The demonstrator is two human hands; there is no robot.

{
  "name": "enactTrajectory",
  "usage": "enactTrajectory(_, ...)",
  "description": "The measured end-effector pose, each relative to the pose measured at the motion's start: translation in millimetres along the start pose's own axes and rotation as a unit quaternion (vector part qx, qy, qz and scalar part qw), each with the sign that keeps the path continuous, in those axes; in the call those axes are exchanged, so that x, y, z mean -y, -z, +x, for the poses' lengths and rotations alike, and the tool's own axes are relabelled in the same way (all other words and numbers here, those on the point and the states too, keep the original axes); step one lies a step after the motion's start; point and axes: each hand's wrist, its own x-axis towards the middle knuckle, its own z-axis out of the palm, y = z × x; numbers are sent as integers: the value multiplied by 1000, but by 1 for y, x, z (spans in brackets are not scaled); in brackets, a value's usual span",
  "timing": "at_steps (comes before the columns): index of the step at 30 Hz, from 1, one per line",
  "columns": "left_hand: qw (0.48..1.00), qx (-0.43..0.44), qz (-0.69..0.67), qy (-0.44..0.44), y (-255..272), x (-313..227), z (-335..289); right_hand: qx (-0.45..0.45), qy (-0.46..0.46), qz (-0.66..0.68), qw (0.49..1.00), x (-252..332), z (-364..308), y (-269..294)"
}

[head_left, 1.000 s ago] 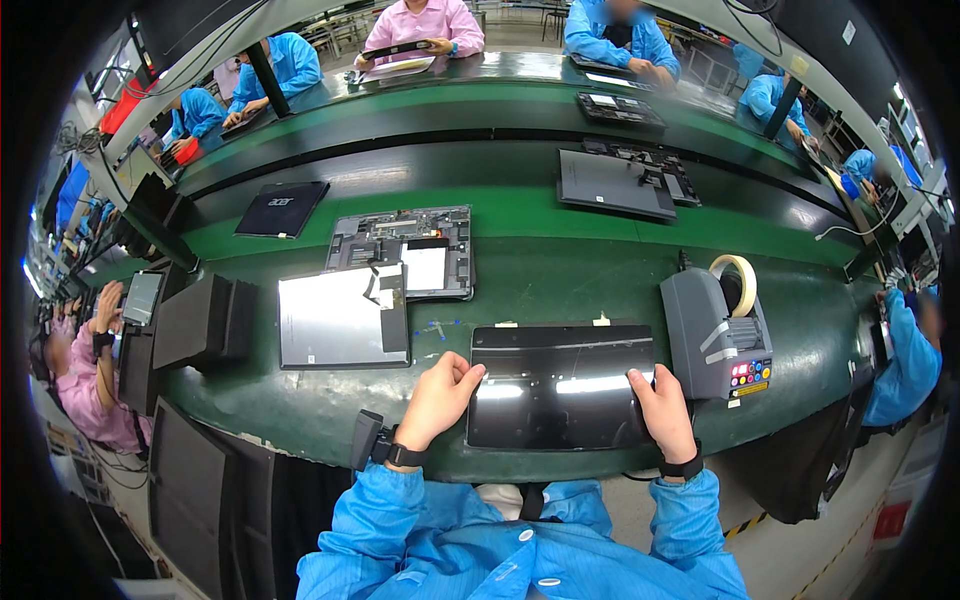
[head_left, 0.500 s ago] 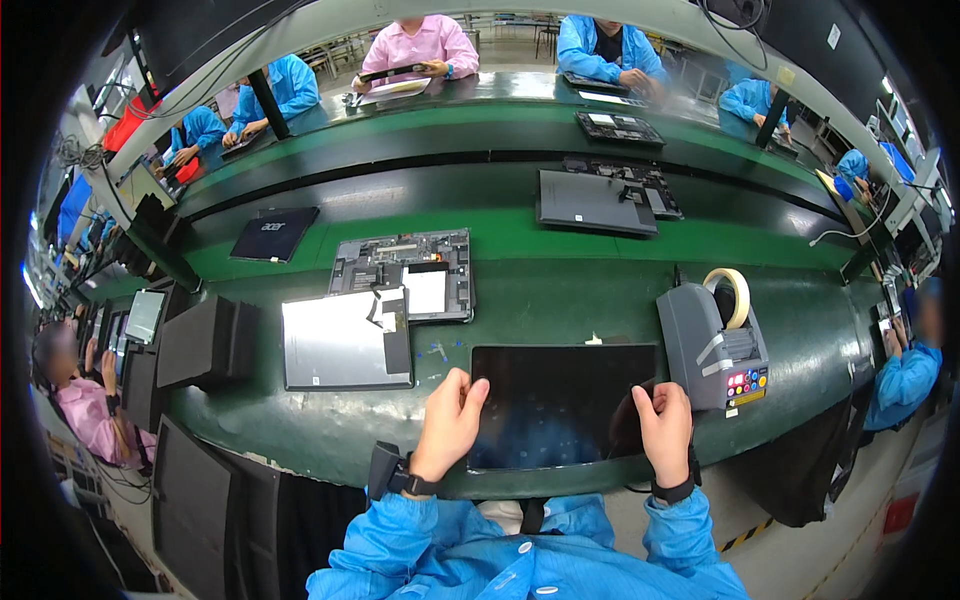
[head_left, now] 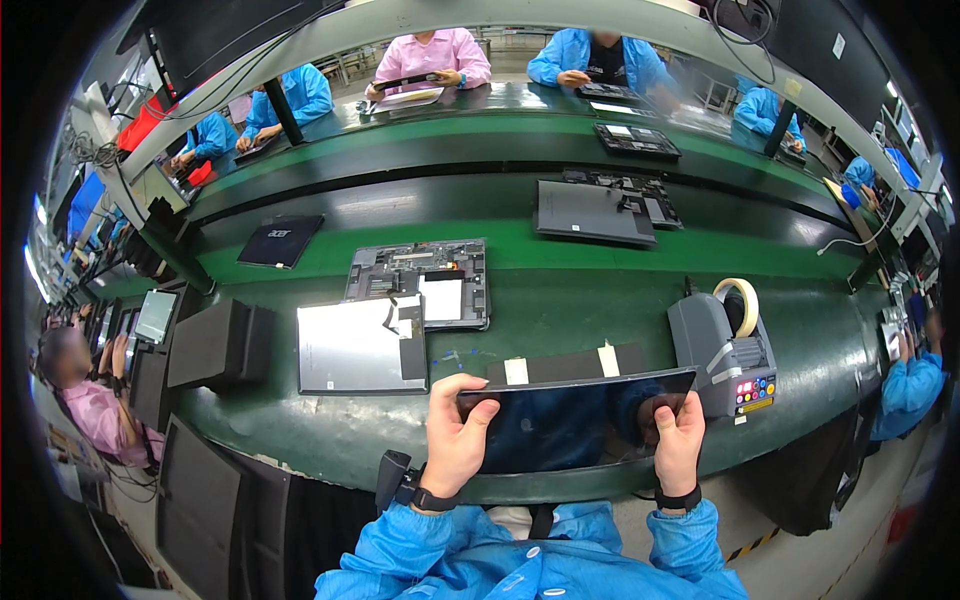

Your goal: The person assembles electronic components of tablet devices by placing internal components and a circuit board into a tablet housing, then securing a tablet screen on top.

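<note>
Tilting up off the green surface [head_left: 560, 320], the glossy black rectangular display panel [head_left: 570, 425] now stands raised toward the person, freeing it for inspection. Both hands pinch its ends: left hand [head_left: 455, 435], right hand [head_left: 680, 445]. Behind lies a taped black strip [head_left: 560, 365].

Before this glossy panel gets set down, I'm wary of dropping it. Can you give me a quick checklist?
1. Left hand grips the dark glossy panel at its left edge: ok.
2. Right hand grips its right edge: ok.
3. Panel lifted and tilted off the black strip: ok.
4. Tape dispenser apart from panel's right corner: close, cannot tell.
5. Silver panel apart on the left: ok.
</note>
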Motion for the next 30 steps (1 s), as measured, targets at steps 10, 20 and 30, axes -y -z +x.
enactTrajectory(10, 991, -34, 114, -66, -10, -18, 5, -114, 125, -124, 978, 20, -12, 3)
enactTrajectory(20, 998, -39, 9, -38, -5, -14, 9, -318, -63, 90, 942, 11, -17, 80)
enactTrajectory(30, 998, 26, -43, -37, -21, -17, -13, -101, 305, -247, 914, 106, -9, 43)
